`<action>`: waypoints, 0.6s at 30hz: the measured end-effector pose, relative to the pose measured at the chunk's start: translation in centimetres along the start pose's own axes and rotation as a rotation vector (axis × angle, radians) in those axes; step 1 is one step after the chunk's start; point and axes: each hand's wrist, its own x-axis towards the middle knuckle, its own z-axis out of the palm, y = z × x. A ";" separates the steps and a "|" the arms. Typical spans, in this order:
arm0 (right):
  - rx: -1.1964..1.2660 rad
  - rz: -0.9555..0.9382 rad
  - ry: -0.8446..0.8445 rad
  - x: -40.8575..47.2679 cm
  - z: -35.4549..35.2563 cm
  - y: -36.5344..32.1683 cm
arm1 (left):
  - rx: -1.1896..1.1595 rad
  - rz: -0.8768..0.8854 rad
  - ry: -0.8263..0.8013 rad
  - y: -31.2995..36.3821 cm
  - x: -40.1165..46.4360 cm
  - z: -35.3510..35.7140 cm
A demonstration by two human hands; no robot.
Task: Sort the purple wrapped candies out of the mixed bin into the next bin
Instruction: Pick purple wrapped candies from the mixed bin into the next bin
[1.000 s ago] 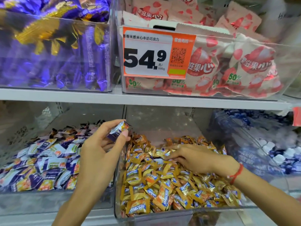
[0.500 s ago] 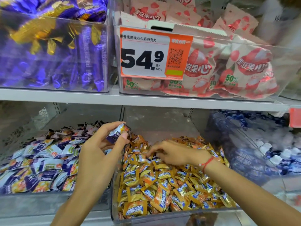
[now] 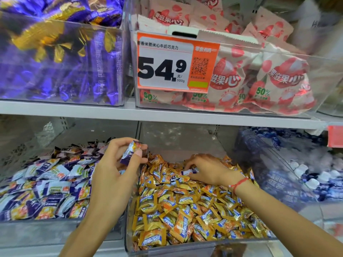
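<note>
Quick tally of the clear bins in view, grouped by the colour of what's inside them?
Purple wrappers: 2, the upper-left bin and the lower-left bin
Orange-gold wrappers: 1, the mixed bin
Pink packets: 1, the upper-right bin
Blue and white pieces: 1, the lower-right bin
Total: 5 bins

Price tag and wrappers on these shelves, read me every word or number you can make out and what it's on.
"54.9", "元/500g": orange price tag.
"香米脆米心牛奶巧克力": same tag, top line.
"果滋果心", "50%": pink packets in the upper right bin.
Tag's QR code, its small print, and the print on the gold candies and purple candies: too small or blurred.
</note>
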 end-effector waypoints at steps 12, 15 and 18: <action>1.134 -0.165 0.473 -5.5 -6.7 -8.2 | 0.092 -0.020 -0.165 0.2 -0.5 -0.1; 1.078 -0.280 0.493 -5.8 -7.4 -11.1 | 0.093 -0.005 -0.197 0.6 -0.8 0.4; 1.110 -0.298 0.388 -5.5 -7.2 -10.3 | 0.083 0.007 -0.174 0.7 -0.8 0.5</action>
